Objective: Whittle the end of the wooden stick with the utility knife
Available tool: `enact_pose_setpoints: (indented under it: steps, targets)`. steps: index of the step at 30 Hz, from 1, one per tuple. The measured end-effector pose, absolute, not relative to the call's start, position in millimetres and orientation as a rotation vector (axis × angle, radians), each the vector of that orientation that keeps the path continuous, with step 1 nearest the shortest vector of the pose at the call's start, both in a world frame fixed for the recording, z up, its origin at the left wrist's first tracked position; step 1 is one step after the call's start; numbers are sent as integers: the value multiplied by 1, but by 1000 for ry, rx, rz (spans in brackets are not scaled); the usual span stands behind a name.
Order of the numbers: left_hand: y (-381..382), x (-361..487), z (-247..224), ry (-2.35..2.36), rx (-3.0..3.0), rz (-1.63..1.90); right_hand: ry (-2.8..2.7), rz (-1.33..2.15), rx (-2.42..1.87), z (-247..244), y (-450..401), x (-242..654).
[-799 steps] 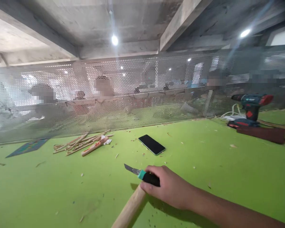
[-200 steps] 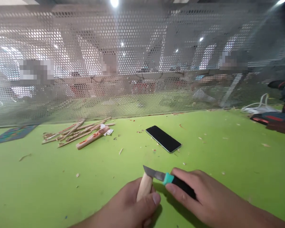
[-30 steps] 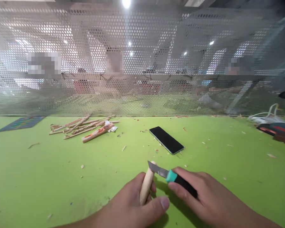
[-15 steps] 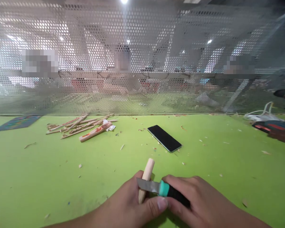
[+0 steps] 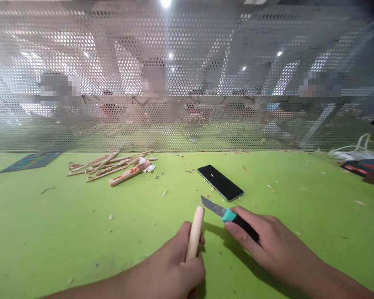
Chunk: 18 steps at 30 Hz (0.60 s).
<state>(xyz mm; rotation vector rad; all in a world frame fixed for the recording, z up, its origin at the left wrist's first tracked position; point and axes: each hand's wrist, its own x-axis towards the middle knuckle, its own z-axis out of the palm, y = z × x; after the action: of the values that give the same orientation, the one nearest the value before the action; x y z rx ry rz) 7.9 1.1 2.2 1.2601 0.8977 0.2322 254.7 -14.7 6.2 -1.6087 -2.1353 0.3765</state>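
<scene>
My left hand [image 5: 177, 263] is closed around a pale wooden stick [image 5: 195, 232], whose rounded upper end points up and away from me. The stick's lower part is mostly hidden by my fingers and thumb. In my right hand [image 5: 268, 236] is a carving knife [image 5: 227, 214] with a black and teal handle. Its bare blade points up and to the left, just beyond the stick's tip and apart from it. Behind the knife lies a black smartphone [image 5: 220, 182] on the green tabletop [image 5: 137, 220], with small wood shavings about it.
Several carved wooden sticks [image 5: 112, 162] lie piled at the back left, beside a crumpled white tissue [image 5: 148, 165]. Further left is a dark patterned sheet [image 5: 33, 161]. A perforated panel [image 5: 180, 124] runs along the back, people behind it. A red-black power tool [image 5: 366, 166] rests far right.
My right hand has lifted the knife off the stick and moved it away, up and to the right. My left thumb has left the blade's side and now wraps the stick.
</scene>
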Motion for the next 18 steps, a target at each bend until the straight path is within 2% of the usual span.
enact_pose_setpoints:
  steps: [3,10,18]
  targets:
    - [3,7,5,939,1301,156,-2178,426,-1631,7,-17,254]
    - [2,9,5,830,1251,274,-2245,516,-1660,5,-13,254]
    - [5,14,-5,745,1129,376,-2478,610,-1404,8,-30,241]
